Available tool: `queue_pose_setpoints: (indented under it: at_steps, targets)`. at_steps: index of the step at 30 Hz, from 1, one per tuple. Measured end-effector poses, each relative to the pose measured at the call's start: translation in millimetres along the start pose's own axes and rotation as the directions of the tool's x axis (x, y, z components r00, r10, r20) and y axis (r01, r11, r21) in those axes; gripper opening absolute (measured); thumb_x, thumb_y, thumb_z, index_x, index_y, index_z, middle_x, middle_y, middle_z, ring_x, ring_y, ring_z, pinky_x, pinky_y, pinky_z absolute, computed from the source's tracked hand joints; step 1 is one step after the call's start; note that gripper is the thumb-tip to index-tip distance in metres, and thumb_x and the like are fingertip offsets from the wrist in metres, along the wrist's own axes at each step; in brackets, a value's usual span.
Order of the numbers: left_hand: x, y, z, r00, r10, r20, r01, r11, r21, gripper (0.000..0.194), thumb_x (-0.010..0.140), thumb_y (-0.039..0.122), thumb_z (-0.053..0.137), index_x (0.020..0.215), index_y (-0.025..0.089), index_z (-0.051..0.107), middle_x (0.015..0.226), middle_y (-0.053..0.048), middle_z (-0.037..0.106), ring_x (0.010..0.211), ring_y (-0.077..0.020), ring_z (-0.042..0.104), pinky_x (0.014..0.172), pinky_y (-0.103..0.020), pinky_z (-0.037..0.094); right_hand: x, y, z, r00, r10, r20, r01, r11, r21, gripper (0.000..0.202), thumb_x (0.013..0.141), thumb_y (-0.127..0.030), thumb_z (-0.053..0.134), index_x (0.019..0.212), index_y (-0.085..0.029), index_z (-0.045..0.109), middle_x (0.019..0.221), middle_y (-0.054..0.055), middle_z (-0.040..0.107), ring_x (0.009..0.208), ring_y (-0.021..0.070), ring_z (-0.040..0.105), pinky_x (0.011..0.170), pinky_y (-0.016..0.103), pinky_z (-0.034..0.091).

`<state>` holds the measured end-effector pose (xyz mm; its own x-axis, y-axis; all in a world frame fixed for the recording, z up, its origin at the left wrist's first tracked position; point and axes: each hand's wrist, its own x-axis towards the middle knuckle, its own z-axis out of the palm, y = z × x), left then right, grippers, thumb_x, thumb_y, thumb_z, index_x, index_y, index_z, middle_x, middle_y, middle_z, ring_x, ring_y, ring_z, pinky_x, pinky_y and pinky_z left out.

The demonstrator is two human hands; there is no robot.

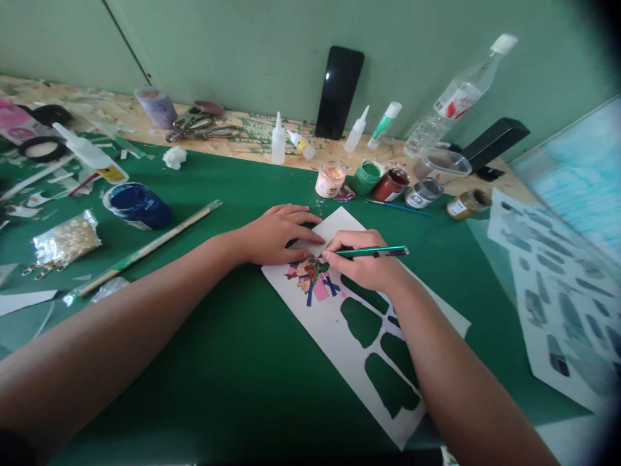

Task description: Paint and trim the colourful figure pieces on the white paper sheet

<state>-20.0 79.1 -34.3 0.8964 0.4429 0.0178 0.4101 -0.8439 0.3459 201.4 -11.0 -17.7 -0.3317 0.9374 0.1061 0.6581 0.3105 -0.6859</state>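
Near the left corner of the sheet [334,331] lie coloured shapes [320,291]. Beside them, the right hand [369,259] grips a tool [388,251], apparently tracing or trimming; the left hand [281,238] lies open across the sheet's edge. The next stroke seems to call for steadiness. Beyond the sheet stand paint jars [367,178].

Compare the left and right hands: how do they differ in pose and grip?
The left hand is spread, palm down; the right hand is curled in a writing-style grip. The left hand grips no tool; the right hand holds a green pen-like tool. Both are bare and at the same white cut-out sheet.
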Motion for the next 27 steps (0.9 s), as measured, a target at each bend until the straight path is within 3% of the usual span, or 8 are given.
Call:
queue_pose_setpoints:
  at_steps: [10,27]
  targets:
    - [0,2,-1.0,1.0,-0.01,-0.005,0.01,1.0,-0.008,0.038,0.093,0.042,0.061,0.13,0.038,0.065,0.155,0.0,0.047,0.148,-0.0327,0.033,0.119,-0.056,0.024,-2,-11,9,0.993,-0.019,-0.118,0.009,0.996,-0.088,0.02,0.082,-0.018,0.061,0.062,-0.02,0.057,0.059,-0.003,0.058,0.058,0.0115,0.048,0.057,0.026,0.037]
    - [0,2,-1.1,1.0,-0.012,0.005,0.012,1.0,-0.012,0.039,0.093,0.042,0.059,0.131,0.039,0.064,0.156,0.001,0.045,0.148,-0.0335,0.031,0.119,-0.057,0.023,-1,-11,14,0.985,0.064,-0.157,-0.072,0.997,-0.041,0.023,0.082,-0.019,0.06,0.06,-0.02,0.053,0.057,-0.002,0.059,0.055,0.0121,0.049,0.056,0.028,0.036]
